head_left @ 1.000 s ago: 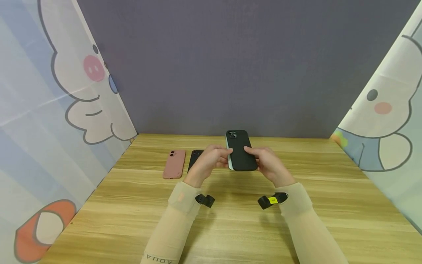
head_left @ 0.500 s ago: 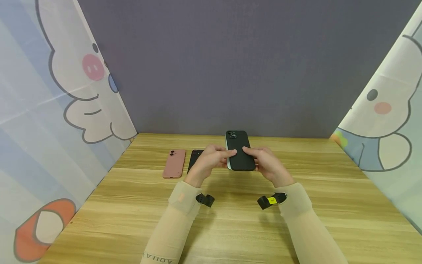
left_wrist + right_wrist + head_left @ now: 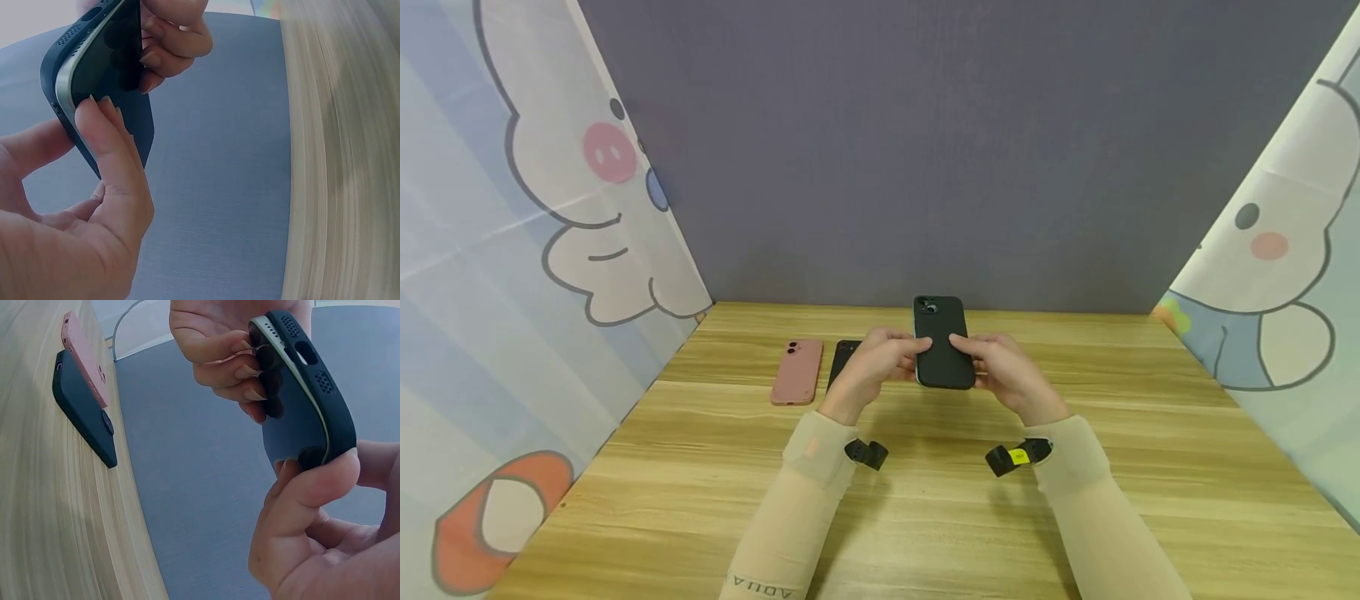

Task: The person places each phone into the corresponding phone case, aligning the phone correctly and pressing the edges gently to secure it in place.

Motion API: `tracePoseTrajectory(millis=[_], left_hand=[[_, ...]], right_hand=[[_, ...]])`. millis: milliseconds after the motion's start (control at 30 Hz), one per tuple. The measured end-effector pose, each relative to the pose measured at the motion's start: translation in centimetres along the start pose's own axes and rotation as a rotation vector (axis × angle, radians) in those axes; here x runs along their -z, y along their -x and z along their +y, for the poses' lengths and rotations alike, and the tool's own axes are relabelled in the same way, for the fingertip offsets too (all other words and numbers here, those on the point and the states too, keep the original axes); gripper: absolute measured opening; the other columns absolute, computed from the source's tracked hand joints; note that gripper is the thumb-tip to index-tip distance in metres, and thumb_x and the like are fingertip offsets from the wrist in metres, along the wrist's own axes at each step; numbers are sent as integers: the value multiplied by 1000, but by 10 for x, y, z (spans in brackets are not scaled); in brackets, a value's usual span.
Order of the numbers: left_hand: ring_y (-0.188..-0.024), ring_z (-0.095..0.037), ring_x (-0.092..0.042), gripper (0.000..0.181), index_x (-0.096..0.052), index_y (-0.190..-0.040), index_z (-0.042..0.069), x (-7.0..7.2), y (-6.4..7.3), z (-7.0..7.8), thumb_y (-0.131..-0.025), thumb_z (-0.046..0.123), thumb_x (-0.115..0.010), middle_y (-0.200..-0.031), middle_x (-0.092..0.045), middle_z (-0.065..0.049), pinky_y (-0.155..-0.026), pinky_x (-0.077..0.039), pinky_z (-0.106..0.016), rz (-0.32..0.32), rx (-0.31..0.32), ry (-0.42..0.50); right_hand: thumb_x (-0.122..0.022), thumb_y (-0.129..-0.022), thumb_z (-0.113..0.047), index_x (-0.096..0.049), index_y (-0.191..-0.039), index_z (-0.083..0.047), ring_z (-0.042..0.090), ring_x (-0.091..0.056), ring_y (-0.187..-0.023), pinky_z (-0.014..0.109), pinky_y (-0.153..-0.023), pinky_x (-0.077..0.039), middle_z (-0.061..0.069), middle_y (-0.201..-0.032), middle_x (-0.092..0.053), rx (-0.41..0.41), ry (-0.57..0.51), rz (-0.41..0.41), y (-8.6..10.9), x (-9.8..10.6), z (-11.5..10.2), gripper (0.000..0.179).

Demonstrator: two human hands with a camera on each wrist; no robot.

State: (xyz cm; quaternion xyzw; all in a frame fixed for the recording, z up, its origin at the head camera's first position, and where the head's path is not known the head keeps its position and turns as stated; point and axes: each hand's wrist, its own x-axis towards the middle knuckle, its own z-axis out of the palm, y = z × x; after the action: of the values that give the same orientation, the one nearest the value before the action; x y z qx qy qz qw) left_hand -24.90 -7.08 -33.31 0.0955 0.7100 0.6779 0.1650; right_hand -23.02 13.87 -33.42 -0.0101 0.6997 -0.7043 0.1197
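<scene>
Both hands hold a smartphone (image 3: 292,428) and a black phone case (image 3: 945,362) together above the table, camera end pointing away. The left hand (image 3: 880,360) grips the left edge, thumb on the case's back, fingers under the screen side. From the right, the right hand (image 3: 1009,371) grips likewise, thumb on the back. In the right wrist view the phone's pale frame (image 3: 267,330) stands out from the case at one bottom corner and lies closer in at the other. A thin pale strip of the phone shows along the left edge in the head view.
On the wooden table (image 3: 700,467), a pink-cased phone (image 3: 797,372) and a black one (image 3: 844,358) lie side by side at the left; the left hand partly covers the black one. A dark grey panel (image 3: 880,150) stands behind, with cartoon-printed curtains (image 3: 460,275) at the sides.
The pale strip of phone beside the case's left edge has narrowed as the case shifted slightly left over it. The left thumb moved inward on the back, then out again.
</scene>
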Motion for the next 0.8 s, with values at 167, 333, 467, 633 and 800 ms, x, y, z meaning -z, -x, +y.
tracePoseTrajectory(millis=[167, 333, 467, 633, 800], left_hand=[[-73, -19, -64, 27, -70, -113, -3, 1, 0, 0, -101, 21, -64, -90, -66, -10, -83, -58, -44, -8, -12, -9], [-73, -19, -65, 26, -71, -110, -3, 1, 1, 0, -103, 20, -62, -89, -67, -10, -78, -58, -39, -19, -17, -12], [-72, -18, -64, 28, -72, -111, -2, 1, 0, -1, -102, 23, -64, -88, -67, -10, -84, -58, -44, -7, -13, -6], [-74, -19, -64, 37, -70, -117, 0, 1, -1, -2, -97, 32, -72, -93, -69, -10, -76, -58, -36, 16, -4, -15], [-75, -20, -65, 36, -71, -115, 0, 1, -1, -3, -97, 31, -72, -94, -69, -11, -79, -57, -39, 13, -2, -24]], right_hand=[[-59, -105, -25, -61, -125, 9, 14, -56, -75, 25, -63, -44, 3, -102, -61, 13, 13, -8, 1, 0, 1, 40], [-58, -106, -26, -61, -121, 8, 12, -52, -67, 24, -60, -42, 2, -90, -60, 20, 23, -14, 1, 0, 1, 38], [-59, -105, -27, -64, -112, 6, 12, -48, -62, 24, -57, -41, 1, -83, -58, 31, 28, -15, 1, 0, 1, 34], [-60, -105, -27, -65, -99, 1, 13, -46, -61, 25, -56, -40, 3, -85, -56, 28, 42, -9, 0, -1, 1, 29], [-60, -104, -27, -66, -94, -1, 14, -45, -60, 25, -55, -39, 2, -79, -55, 26, 63, -5, 0, -1, 2, 29]])
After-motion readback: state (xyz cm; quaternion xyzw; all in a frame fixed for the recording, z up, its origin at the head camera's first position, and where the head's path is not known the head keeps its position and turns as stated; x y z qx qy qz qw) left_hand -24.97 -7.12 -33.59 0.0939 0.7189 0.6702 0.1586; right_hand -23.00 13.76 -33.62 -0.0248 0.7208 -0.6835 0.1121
